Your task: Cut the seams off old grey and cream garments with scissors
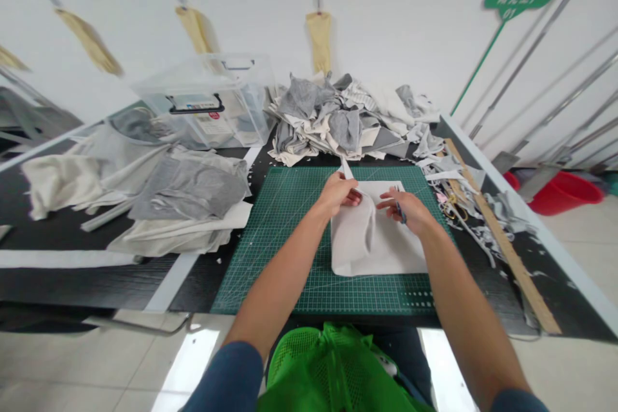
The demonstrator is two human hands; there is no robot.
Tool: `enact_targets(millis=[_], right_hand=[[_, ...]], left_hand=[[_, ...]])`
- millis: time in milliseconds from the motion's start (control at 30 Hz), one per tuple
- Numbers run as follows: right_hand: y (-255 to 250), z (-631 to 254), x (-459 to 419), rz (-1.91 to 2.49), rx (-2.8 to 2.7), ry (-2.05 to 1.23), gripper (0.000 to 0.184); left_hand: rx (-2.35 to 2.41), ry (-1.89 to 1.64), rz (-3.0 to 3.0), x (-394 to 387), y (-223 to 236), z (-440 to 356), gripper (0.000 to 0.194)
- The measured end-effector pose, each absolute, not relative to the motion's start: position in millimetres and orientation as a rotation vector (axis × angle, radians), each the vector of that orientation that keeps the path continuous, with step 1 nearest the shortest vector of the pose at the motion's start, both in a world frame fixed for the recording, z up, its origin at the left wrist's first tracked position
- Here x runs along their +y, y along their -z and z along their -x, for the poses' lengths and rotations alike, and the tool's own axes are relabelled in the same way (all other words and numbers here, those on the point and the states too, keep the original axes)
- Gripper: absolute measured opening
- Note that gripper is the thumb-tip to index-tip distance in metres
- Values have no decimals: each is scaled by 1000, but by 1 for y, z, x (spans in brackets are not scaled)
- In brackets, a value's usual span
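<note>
A piece of white cloth (386, 251) lies on the green cutting mat (284, 219), with a fold raised across its middle. My left hand (340, 193) is closed on the cloth's far left part, fingers pinching it so that a narrow point of cloth sticks up past them. Above the right part of the same cloth, my right hand (407, 209) has its fingers curled around a slim dark blue tool (401, 213). Mostly covered by the fingers, the tool does not show its exact kind.
A heap of grey and white fabric scraps (333, 116) lies behind the mat. Stacked cloth (193, 187) sits at left, before a clear plastic box (207, 103). Along the right edge are a wooden strip (506, 244) and trimmings (483, 232). A red bucket (567, 193) stands beyond the table.
</note>
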State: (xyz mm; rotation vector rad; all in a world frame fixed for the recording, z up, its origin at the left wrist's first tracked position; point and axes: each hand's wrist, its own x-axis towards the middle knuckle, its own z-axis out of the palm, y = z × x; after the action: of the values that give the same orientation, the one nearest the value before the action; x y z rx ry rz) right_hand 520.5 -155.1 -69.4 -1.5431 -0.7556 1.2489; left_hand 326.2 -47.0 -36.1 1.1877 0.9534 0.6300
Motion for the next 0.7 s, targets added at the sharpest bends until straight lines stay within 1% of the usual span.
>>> enact_targets(millis=[67, 133, 167, 267, 333, 367, 433, 500, 533, 600, 667, 700], right_hand=[[67, -525, -162, 1501, -782, -1283, 56], [67, -530, -169, 1513, -841, -1220, 60], [69, -533, -172, 1543, -883, -1145, 58], [78, -546, -177, 1723, -1009, -833, 47], [87, -555, -179, 1928, -1049, -641, 40], [90, -559, -180, 2045, -1064, -560, 37], [97, -564, -180, 2277, -1103, -429, 31], [100, -564, -180, 2478, -1131, -342, 33], [101, -564, -180, 2555, -1135, -314, 37], [101, -561, -180, 2650, -1135, -290, 46], [101, -560, -179, 2684, -1150, -314, 48], [101, -560, -179, 2684, -1162, -336, 47]], left_hand=[[977, -630, -1207, -62, 41, -360, 42], [969, -644, -1214, -74, 46, -388, 44], [942, -656, -1220, -78, 48, -398, 43], [757, -625, -1278, -85, 51, -414, 28], [742, -610, -1413, -82, 53, -409, 27], [816, -634, -1516, -78, 54, -403, 27], [1054, -658, -1792, -70, 57, -383, 18], [1336, -570, -2001, -63, 62, -361, 15], [1471, -439, -2041, -60, 65, -350, 17], [1610, -176, -2053, -58, 71, -334, 31], [1613, -60, -2048, -59, 77, -324, 40], [1581, -50, -2033, -60, 80, -321, 40]])
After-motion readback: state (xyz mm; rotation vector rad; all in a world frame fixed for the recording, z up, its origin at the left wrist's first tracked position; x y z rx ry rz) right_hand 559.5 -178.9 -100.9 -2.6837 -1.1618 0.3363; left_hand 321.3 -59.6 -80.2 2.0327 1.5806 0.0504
